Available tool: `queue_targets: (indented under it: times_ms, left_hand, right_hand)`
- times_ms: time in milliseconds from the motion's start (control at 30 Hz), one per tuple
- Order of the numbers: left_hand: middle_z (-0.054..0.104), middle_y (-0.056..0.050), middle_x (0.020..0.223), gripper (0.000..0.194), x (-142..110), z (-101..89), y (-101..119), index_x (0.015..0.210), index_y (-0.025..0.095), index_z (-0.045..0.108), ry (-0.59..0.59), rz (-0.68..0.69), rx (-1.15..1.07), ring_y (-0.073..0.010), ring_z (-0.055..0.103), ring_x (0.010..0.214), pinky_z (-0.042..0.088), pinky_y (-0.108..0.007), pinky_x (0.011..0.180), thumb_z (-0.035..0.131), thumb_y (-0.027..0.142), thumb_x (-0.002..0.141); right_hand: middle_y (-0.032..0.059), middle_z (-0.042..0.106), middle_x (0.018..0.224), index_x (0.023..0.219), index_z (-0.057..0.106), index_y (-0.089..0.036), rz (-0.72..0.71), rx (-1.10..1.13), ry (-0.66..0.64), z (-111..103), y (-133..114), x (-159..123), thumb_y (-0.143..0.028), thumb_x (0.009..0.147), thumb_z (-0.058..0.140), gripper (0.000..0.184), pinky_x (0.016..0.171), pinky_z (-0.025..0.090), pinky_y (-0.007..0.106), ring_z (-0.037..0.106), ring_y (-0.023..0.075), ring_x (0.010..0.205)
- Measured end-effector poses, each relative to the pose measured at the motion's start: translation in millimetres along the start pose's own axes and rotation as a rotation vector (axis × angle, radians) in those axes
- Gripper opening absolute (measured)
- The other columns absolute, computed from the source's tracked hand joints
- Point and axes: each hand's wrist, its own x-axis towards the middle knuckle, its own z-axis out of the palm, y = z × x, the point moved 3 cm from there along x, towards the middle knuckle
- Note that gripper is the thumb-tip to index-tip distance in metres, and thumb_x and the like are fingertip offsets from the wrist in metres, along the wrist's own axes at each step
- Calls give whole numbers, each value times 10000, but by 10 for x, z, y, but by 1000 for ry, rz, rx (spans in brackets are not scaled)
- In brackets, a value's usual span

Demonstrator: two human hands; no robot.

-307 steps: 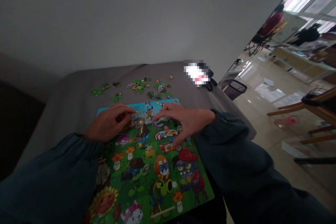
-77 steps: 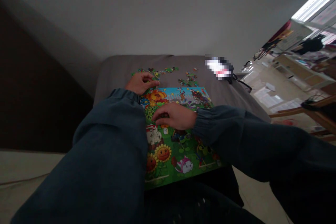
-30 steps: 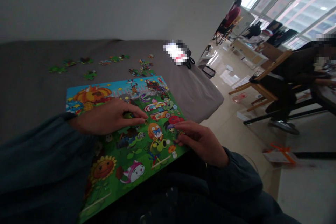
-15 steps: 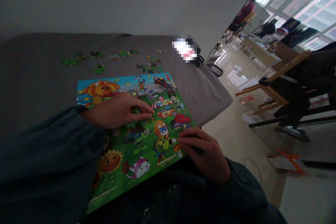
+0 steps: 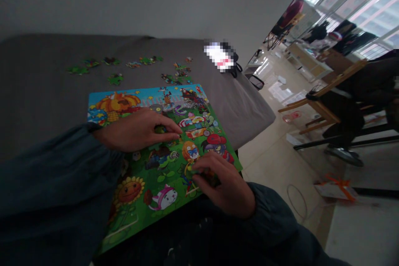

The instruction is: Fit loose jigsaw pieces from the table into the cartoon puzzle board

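A colourful cartoon jigsaw puzzle (image 5: 162, 199) lies at the near edge of the grey-covered surface, its near side reaching over my lap. Pumpkins, a sunflower and a pink-and-white cat-like figure are printed on it. My left hand (image 5: 140, 131) reaches across the middle, thumb and index fingertips pinched together on the picture; what they hold, if anything, is too small to make out. Over the lower right part is my right hand (image 5: 226, 183), palm down, fingers bent and thumb apart from them. Its fingertips rest at a green pea-headed figure, which they partly cover.
Several loose puzzle pieces (image 5: 115, 79) lie beyond the puzzle on the grey cloth (image 5: 246, 112). A blurred-out bright object (image 5: 220, 56) sits near the wall. To the right, a person sits on a wooden chair (image 5: 324, 91), and papers lie on the tiled floor.
My right hand has moved left over the puzzle, from the mushroom figure to the pea-headed one. My left hand keeps its place on the puzzle. The view has shifted slightly.
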Motion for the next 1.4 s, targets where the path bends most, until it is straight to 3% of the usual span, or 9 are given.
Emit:
queue_targets:
  times_ms: [133, 267, 467, 667, 933, 1067, 1267, 1400]
  left_hand:
    - [777, 18, 852, 309, 4, -7, -17, 1036, 294, 781, 4, -12, 10, -133, 651, 693, 419, -210, 653, 587, 500, 915]
    - [780, 39, 884, 267, 6, -14, -16, 1028, 282, 775, -5, -36, 41, -116, 649, 709, 401, -195, 676, 591, 447, 928]
    - [780, 38, 1011, 279, -8, -19, 3, 1067, 285, 763, -8, -28, 37, -104, 667, 763, 385, -176, 675, 581, 452, 938]
    - [781, 23, 938, 276, -20, -37, 55, 1094, 275, 757, -1, -20, 38, -109, 664, 775, 391, -184, 691, 585, 426, 940]
    - [761, 6, 818, 302, -2, -5, 16, 1059, 266, 775, 4, -29, 15, -129, 657, 750, 427, -210, 721, 580, 445, 914]
    - [768, 3, 858, 307, 1, -3, 20, 1081, 269, 770, -4, -45, 5, -135, 665, 791, 442, -217, 762, 573, 433, 912]
    - [777, -7, 978, 309, 0, -14, 44, 1083, 264, 768, -9, -45, 8, -148, 676, 851, 452, -231, 784, 569, 433, 917]
    - [776, -5, 974, 302, 0, -13, 40, 1094, 268, 763, -4, -44, 11, -150, 676, 860, 452, -234, 807, 573, 423, 919]
  right_hand:
    - [77, 610, 1114, 1153, 599, -189, -19, -37, -7, -17, -31, -4, -80, 906, 587, 271, 914, 553, 287, 616, 156, 1039]
    - [98, 609, 1159, 1172, 633, -166, -36, -42, -9, -15, -33, -21, -105, 937, 572, 249, 960, 551, 287, 623, 152, 1078]
    - [70, 697, 1011, 1107, 694, -159, -34, -65, 35, -20, -31, -37, -173, 962, 590, 179, 856, 568, 286, 654, 150, 919]
    - [46, 724, 909, 1122, 691, -176, 36, -131, 72, -77, -16, -21, -166, 948, 608, 193, 833, 528, 370, 618, 181, 850]
    - [15, 709, 791, 982, 694, -181, 104, -173, 131, -62, 11, -27, -177, 905, 672, 80, 745, 513, 336, 603, 177, 787]
    - [10, 705, 797, 904, 684, -193, 145, -198, 165, -51, 12, -35, -182, 878, 704, 34, 736, 516, 324, 619, 175, 797]
    - [3, 672, 708, 777, 660, -201, 207, -276, 228, -46, -14, -11, -181, 852, 728, 103, 646, 490, 302, 593, 162, 696]
    - [4, 641, 664, 709, 627, -198, 136, -289, 229, -61, -29, 25, -206, 885, 696, 189, 646, 491, 316, 572, 167, 684]
